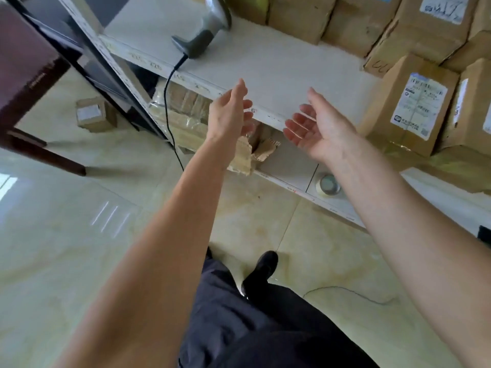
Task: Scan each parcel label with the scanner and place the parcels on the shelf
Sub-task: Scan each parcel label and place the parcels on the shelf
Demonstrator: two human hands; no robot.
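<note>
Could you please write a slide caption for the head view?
Both open hands, left hand and right hand, empty before the shelf holding scanner and parcels.

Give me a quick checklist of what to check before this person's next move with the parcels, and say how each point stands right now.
1. Hands free: ok. The left hand and right hand are open and hold nothing.
2. Scanner within sight: ok. The scanner rests on the shelf, cable attached.
3. Room on the shelf: ok. Bare surface lies left of the labelled parcel.
4. Next parcel found: ok. A small parcel lies on the floor.
5. That parcel already scanned: cannot tell.
6. Scanner switched on: cannot tell.
</note>
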